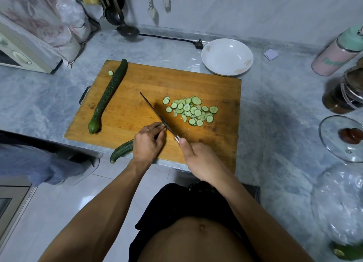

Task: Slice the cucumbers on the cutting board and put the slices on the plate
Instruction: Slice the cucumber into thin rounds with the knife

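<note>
A wooden cutting board [137, 88] lies on the grey counter. My left hand [147, 141] grips a partly cut cucumber [121, 150] whose end hangs over the board's front edge. My right hand [198, 157] holds a knife [157, 114] by the handle, its blade against the cucumber's cut end by my left fingertips. A heap of cucumber slices [191, 111] lies right of the blade. A whole cucumber [109, 95] rests on the board's left side, with one stray slice [111, 73] beside its far end. A white plate [226, 57] sits behind the board's right corner, with no slices on it.
A microwave [23, 53] stands at the far left. A black plug and cord [199, 44] lie near the plate. On the right are a pink-and-green bottle [337, 53], a dark jar [343, 92], a glass lid [343, 137] and a clear plastic bag [339, 202].
</note>
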{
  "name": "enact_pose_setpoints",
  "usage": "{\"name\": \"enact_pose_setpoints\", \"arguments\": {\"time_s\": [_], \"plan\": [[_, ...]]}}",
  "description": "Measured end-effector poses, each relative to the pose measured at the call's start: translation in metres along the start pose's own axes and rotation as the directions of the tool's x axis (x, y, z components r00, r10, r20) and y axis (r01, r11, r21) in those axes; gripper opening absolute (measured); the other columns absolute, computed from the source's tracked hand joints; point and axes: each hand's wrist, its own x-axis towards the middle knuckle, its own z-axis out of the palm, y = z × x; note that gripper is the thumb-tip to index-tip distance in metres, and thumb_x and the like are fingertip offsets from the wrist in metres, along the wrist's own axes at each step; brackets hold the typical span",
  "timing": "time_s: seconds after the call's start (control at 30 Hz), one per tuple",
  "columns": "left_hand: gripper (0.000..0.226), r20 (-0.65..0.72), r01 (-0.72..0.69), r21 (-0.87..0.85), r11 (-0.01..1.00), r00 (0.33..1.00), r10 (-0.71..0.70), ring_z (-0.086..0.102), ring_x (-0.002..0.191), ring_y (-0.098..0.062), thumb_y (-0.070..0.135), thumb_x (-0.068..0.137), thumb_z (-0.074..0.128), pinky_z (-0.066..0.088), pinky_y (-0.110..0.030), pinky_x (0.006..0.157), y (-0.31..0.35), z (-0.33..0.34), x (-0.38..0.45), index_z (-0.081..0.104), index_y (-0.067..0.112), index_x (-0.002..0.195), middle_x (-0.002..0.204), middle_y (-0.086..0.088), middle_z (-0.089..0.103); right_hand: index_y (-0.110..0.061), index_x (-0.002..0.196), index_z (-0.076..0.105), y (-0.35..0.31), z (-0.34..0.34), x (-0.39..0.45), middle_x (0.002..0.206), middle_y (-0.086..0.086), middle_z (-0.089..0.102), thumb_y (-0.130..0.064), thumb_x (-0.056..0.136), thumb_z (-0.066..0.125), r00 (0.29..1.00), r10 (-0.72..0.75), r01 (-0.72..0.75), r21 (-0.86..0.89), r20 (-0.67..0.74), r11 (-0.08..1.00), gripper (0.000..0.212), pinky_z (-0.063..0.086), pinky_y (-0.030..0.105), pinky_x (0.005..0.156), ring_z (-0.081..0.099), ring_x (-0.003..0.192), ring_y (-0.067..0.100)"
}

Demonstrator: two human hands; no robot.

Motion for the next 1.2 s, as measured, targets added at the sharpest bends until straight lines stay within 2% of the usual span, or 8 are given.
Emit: {"name": "enact_pose_setpoints", "arguments": {"time_s": [0.1, 0.3, 0.43, 0.63, 0.8, 0.93, 1.1, 1.2], "plan": [[0.023, 0.003, -0.012, -0.019, 1.0, 1.0, 0.012, 0.071, 0.092, -0.032, 0.019, 0.085, 0.065, 0.057, -0.037, 0.079, -0.002, 0.0, -0.001, 0.078, 0.005, 0.098, 0.107, -0.017, 0.073, -0.024, 0.058, 0.039, -0.003, 0.0, 0.003, 0.06, -0.002, 0.04, -0.053, 0.105, 0.015, 0.999, 0.046, -0.046, 0.028, 0.008, 0.999, 0.06, 0.034, 0.032, 0.069, 0.036, 0.058, 0.01], [0.025, -0.007, -0.032, -0.012, 0.999, 0.999, 0.032, 0.071, 0.089, -0.029, 0.022, 0.087, 0.063, 0.056, -0.033, 0.077, -0.001, -0.001, -0.001, 0.077, 0.005, 0.099, 0.103, -0.014, 0.074, -0.014, 0.065, 0.05, -0.014, 0.004, 0.023, 0.066, 0.001, 0.048, -0.052, 0.105, 0.018, 0.997, 0.067, -0.066, 0.004, -0.025, 0.998, 0.063, 0.035, 0.031, 0.07, 0.048, 0.077, 0.023], [0.023, 0.007, -0.007, -0.036, 0.999, 1.0, 0.007, 0.071, 0.089, -0.025, 0.022, 0.089, 0.067, 0.056, -0.029, 0.08, -0.003, -0.002, 0.002, 0.076, 0.005, 0.102, 0.103, -0.009, 0.075, -0.018, 0.062, 0.047, -0.009, 0.003, 0.02, 0.066, 0.001, 0.049, -0.052, 0.105, 0.017, 0.998, 0.062, -0.062, -0.011, -0.024, 0.998, 0.063, 0.035, 0.031, 0.07, 0.049, 0.076, 0.023], [0.024, 0.015, -0.002, -0.046, 0.999, 1.0, 0.002, 0.072, 0.089, -0.026, 0.022, 0.086, 0.065, 0.058, -0.033, 0.081, -0.002, -0.003, 0.002, 0.078, 0.004, 0.097, 0.103, -0.014, 0.074, -0.019, 0.062, 0.046, -0.002, -0.002, -0.006, 0.063, 0.001, 0.05, -0.051, 0.105, 0.015, 0.999, 0.034, -0.034, -0.023, -0.011, 0.999, 0.063, 0.035, 0.032, 0.068, 0.046, 0.064, 0.014], [0.026, 0.024, 0.011, -0.057, 0.998, 1.0, -0.009, 0.072, 0.091, -0.026, 0.023, 0.086, 0.063, 0.058, -0.033, 0.081, -0.002, -0.003, 0.002, 0.078, 0.005, 0.098, 0.105, -0.013, 0.074, -0.023, 0.067, 0.046, -0.002, 0.001, -0.013, 0.071, -0.002, 0.05, -0.052, 0.105, 0.015, 1.0, 0.016, -0.017, -0.034, -0.026, 0.999, 0.057, 0.036, 0.033, 0.073, 0.051, 0.083, 0.022], [0.033, 0.043, 0.02, -0.055, 0.998, 0.999, -0.018, 0.071, 0.092, -0.024, 0.03, 0.089, 0.056, 0.058, -0.033, 0.08, -0.003, -0.004, 0.002, 0.078, 0.007, 0.098, 0.106, -0.01, 0.074, -0.016, 0.08, 0.056, -0.002, 0.002, -0.014, 0.085, 0.003, 0.057, -0.052, 0.104, 0.014, 0.999, 0.029, -0.03, -0.029, -0.018, 0.999, 0.06, 0.039, 0.034, 0.078, 0.054, 0.095, 0.024], [0.027, 0.025, 0.024, -0.064, 0.998, 0.999, -0.022, 0.071, 0.093, -0.025, 0.024, 0.087, 0.061, 0.057, -0.031, 0.082, -0.001, -0.005, 0.002, 0.078, 0.006, 0.098, 0.107, -0.012, 0.074, -0.021, 0.063, 0.042, -0.009, 0.0, -0.002, 0.065, -0.002, 0.044, -0.05, 0.105, 0.015, 0.998, 0.051, -0.051, -0.002, 0.023, 0.999, 0.058, 0.032, 0.033, 0.071, 0.046, 0.077, 0.021], [0.023, 0.016, 0.012, -0.057, 0.998, 1.0, -0.012, 0.072, 0.09, -0.027, 0.02, 0.085, 0.064, 0.056, -0.032, 0.081, 0.0, -0.004, 0.002, 0.078, 0.004, 0.096, 0.104, -0.014, 0.074, -0.014, 0.061, 0.048, -0.015, 0.003, 0.013, 0.062, 0.002, 0.049, -0.049, 0.106, 0.017, 0.999, 0.045, -0.045, 0.007, -0.005, 0.999, 0.065, 0.034, 0.032, 0.068, 0.049, 0.067, 0.021]]}}
